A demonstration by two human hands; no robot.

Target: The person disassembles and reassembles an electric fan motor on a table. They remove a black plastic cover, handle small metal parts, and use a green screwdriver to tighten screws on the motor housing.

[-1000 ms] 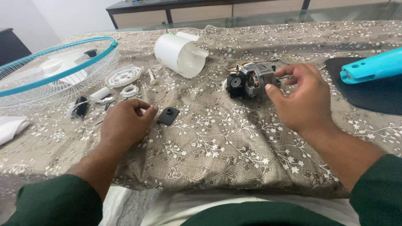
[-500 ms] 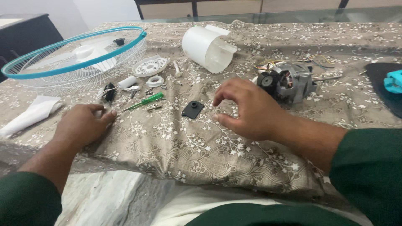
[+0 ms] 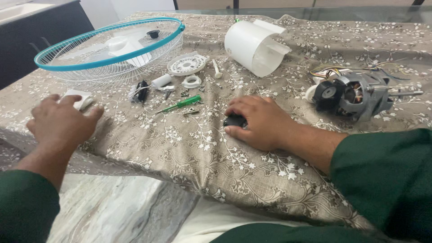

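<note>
A tabletop of grey veined marble carries a floral beige cloth. On it lie a teal-rimmed wire fan guard, a white plastic housing and a metal fan motor. The right hand pinches a small black part with curled fingers; the left hand rests loosely open, touching a white piece.

Floral grey-brown tablecloth, dark cabinet at left, pale wall, glass tabletop behind
</note>
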